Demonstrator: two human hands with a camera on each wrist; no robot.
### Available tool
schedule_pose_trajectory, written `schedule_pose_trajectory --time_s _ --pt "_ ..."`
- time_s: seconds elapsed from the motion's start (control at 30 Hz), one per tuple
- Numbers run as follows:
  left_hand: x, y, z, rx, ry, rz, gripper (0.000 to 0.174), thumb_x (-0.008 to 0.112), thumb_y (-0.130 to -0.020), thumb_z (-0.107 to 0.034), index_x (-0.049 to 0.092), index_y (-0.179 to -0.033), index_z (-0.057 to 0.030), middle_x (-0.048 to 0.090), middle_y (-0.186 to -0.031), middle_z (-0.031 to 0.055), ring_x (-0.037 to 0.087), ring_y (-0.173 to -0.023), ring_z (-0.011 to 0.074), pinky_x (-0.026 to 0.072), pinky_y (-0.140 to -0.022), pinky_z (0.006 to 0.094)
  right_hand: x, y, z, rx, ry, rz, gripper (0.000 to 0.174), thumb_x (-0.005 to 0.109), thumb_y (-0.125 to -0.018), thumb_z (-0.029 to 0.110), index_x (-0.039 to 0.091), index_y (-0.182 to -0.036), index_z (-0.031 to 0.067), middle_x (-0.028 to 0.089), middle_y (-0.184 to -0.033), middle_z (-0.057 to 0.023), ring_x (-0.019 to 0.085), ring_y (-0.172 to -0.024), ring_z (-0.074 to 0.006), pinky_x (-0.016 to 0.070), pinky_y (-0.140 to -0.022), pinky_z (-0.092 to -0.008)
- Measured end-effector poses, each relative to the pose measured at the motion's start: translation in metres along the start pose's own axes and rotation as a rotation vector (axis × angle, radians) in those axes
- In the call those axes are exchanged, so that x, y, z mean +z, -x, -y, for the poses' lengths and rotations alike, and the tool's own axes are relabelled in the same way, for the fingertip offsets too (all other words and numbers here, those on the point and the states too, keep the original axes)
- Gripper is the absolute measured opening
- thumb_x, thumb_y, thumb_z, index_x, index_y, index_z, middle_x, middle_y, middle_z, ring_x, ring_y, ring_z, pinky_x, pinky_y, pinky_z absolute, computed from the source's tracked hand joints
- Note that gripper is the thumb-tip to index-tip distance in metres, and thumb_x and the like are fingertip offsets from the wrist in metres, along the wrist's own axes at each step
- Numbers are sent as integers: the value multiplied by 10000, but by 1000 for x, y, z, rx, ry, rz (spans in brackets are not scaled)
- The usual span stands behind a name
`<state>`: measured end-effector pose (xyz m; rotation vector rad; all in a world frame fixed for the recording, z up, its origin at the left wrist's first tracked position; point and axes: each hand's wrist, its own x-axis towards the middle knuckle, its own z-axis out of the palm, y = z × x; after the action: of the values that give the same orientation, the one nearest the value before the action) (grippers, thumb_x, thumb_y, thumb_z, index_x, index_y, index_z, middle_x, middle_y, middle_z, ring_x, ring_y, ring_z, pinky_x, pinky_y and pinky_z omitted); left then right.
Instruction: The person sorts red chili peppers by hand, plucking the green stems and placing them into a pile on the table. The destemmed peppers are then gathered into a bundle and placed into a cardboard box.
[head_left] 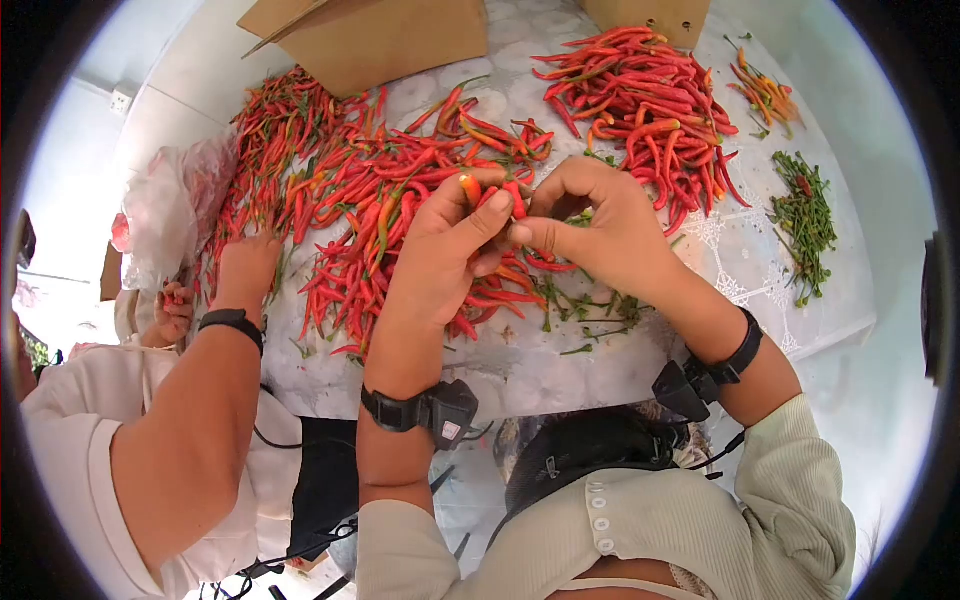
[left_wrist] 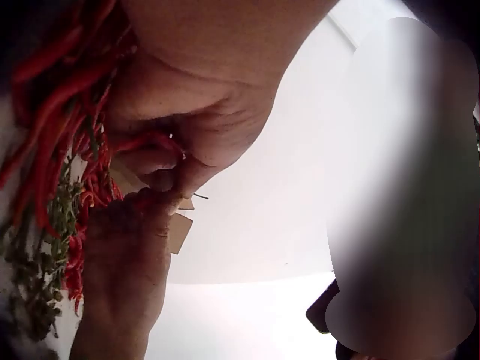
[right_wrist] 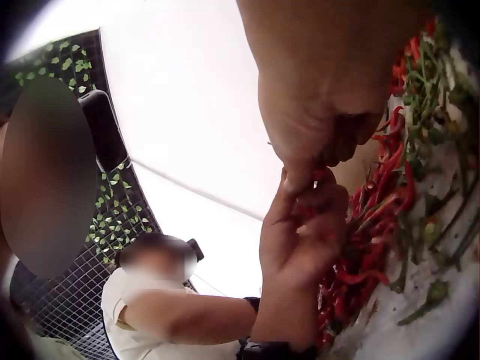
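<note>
Above the heap of red chillies (head_left: pixel 350 290), the left hand (head_left: pixel 440 240) holds red and orange chillies (head_left: pixel 470 188) between curled fingers and thumb. Close against it, the right hand (head_left: pixel 600 230) has its thumb and forefinger pinched together at the end of a red chilli (head_left: pixel 515 200). The fingertips of both hands meet there. In the left wrist view the left hand (left_wrist: pixel 202 97) is above the right hand (left_wrist: pixel 127 262). From the right wrist the right hand (right_wrist: pixel 322 97) partly hides what the fingers grip, with the left hand (right_wrist: pixel 300 240) below.
A neater pile of red chillies (head_left: pixel 660 110) lies at the back right, with green stems (head_left: pixel 803 225) and a few orange chillies (head_left: pixel 765 90) beside it. A cardboard box (head_left: pixel 380 45) and a plastic bag (head_left: pixel 175 210) stand behind and left. Another person's arm (head_left: pixel 200 410) reaches into the chillies.
</note>
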<state>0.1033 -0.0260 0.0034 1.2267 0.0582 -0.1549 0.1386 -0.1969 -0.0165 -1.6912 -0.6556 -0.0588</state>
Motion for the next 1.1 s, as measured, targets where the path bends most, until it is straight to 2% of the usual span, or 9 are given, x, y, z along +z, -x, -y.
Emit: schedule_pose_trajectory --time_s 0.07,0.17,0.27,0.37,0.57,0.67,0.87,0.97,1.1 --pt "-4 0 -1 -4 32 37 196 536 -882 -137 540 -1058 -52 608 -880 57 487 -560 54 298 -392 155 -3 -3 6 32 -56 -55 268 737 -739 215 607 -845 6 592 -733 -28 528 -612 -58 418 -552 -204" --pt "0 4 -7 -107 -14 62 164 567 -864 -155 558 -1004 -70 548 -754 -16 428 -509 24 263 -399 157 -2 -7 1 85 -402 -38 255 710 -768 201 599 -890 7 591 -757 -25 538 -639 -51 425 -562 -197" --pt "1 4 -4 -116 -87 101 172 582 -844 -147 565 -997 -71 527 -724 -35 376 -470 7 237 -396 157 -6 -4 11 68 -345 22 207 680 -795 183 604 -880 9 587 -741 -11 541 -662 -40 428 -574 -188" --pt "-2 2 -3 -93 -108 84 192 617 -822 -152 572 -985 -62 524 -718 -42 362 -492 -5 222 -404 155 -10 -2 16 98 -220 26 197 678 -799 187 615 -886 22 561 -839 -5 496 -700 -59 403 -629 -205" --pt "4 5 -6 0 -200 74 212 654 -791 -130 583 -977 -55 503 -699 -60 342 -514 -13 219 -412 154 -12 -3 11 54 -41 40 188 652 -814 201 607 -872 28 538 -785 4 476 -693 -56 391 -606 -212" --pt "3 4 -4 6 -205 78 202 655 -789 -131 593 -965 -55 499 -693 -65 335 -511 -15 217 -415 153 -9 -4 9 11 -71 22 212 638 -812 198 605 -859 -6 569 -723 -31 480 -626 -55 403 -566 -238" --pt "1 5 -4 -22 -171 86 194 658 -779 -133 602 -950 -61 499 -684 -67 326 -498 -17 214 -415 151 -6 -4 1 171 -355 141 223 606 -847 228 605 -858 5 549 -698 19 443 -609 -39 369 -541 -219" --pt "-6 3 -3 -27 -122 136 215 617 -795 -56 567 -1002 -25 591 -813 38 577 -647 71 352 -417 129 -5 -4 -3 217 -472 178 237 588 -866 257 606 -852 21 544 -699 42 438 -614 -26 349 -535 -207" --pt "-7 4 -3 -36 -97 156 210 610 -795 -45 565 -998 -14 591 -810 42 588 -649 90 358 -416 131 -7 -4 -1 277 -560 232 236 579 -875 266 595 -871 31 538 -722 46 445 -645 -25 352 -569 -193"
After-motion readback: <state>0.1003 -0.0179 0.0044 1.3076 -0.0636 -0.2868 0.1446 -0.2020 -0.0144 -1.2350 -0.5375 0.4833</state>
